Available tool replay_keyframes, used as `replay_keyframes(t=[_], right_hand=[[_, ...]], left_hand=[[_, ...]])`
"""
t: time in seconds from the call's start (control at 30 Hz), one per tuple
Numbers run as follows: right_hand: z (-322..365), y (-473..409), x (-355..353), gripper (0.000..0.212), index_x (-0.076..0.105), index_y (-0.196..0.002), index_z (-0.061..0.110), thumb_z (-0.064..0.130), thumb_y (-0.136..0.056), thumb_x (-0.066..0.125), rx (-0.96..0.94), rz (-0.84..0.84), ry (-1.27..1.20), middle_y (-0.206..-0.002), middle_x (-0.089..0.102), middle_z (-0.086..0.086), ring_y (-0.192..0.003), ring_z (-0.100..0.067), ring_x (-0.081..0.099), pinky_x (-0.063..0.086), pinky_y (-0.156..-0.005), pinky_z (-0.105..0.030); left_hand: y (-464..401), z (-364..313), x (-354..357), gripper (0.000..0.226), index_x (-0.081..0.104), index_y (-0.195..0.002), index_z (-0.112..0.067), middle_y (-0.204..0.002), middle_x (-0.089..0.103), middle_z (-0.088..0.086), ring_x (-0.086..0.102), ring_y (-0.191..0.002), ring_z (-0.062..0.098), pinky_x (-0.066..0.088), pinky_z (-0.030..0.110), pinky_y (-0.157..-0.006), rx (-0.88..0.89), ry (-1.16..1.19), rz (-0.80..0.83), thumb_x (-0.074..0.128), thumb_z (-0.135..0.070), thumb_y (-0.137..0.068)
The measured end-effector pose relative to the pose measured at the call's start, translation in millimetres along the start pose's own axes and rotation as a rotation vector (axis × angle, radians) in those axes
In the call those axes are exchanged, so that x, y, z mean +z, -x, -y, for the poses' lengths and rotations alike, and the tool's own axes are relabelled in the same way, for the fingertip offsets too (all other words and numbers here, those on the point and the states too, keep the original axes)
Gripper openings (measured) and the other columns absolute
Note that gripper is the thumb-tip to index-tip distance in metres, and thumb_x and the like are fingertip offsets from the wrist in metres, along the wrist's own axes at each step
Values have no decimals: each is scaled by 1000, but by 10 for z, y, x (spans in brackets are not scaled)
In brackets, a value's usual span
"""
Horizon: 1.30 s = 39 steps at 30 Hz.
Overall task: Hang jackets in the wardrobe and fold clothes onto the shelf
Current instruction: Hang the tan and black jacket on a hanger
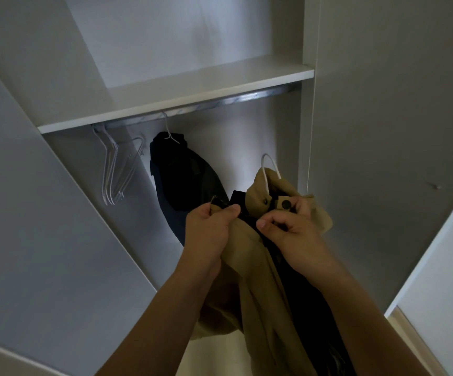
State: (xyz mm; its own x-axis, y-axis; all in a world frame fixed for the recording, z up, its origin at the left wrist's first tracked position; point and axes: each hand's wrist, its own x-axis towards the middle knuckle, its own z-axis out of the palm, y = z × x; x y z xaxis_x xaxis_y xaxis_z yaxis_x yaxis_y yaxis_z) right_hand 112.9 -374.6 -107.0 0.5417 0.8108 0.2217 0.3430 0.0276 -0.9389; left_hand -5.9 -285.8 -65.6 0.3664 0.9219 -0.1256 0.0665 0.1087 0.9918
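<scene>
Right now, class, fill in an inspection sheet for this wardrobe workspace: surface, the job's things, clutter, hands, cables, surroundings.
Surface: white wardrobe shelf above a metal hanging rail; no clothes seen on it.
Job's things: tan jacket with dark lining on a white wire hanger, its hook not on the rail; dark jacket already hanging from the rail.
Clutter: bunch of spare white hangers at the rail's left end.
Hands: left hand grips the tan jacket's front edge; right hand pinches the opposite edge near a dark round button.
Cables: nothing seen.
Surroundings: pale wardrobe panels at the sides.
</scene>
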Motion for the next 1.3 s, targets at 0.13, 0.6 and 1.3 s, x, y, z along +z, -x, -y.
replay_keyframes(t=[0.13,0.6,1.3], right_hand=[[-41,-23,-28,25,65,-66,37,24,-87,69,-75,-38,102,-108,26,28,-94,31,27,23,-77,12],[-463,-133,-208,31,64,-58,29,24,-88,68,119,-141,100,-105,32,15,-97,12,39,30,-79,-4],[-514,-23,-342,25,67,-69,19,20,-93,61,172,-127,-65,-123,40,-10,-106,-19,51,46,-100,-40]], left_hand=[[23,40,22,19,61,-79,-4,-79,61,14,61,-77,25,53,37,-69,13,-16,-31,69,-19,-87],[-171,215,-225,9,62,-84,-21,-92,64,1,60,-87,17,43,26,-63,-52,35,-203,67,-25,-90],[-246,780,252,15,53,-94,-21,-90,51,-4,48,-79,8,41,27,-72,624,-1043,529,46,-33,-100]])
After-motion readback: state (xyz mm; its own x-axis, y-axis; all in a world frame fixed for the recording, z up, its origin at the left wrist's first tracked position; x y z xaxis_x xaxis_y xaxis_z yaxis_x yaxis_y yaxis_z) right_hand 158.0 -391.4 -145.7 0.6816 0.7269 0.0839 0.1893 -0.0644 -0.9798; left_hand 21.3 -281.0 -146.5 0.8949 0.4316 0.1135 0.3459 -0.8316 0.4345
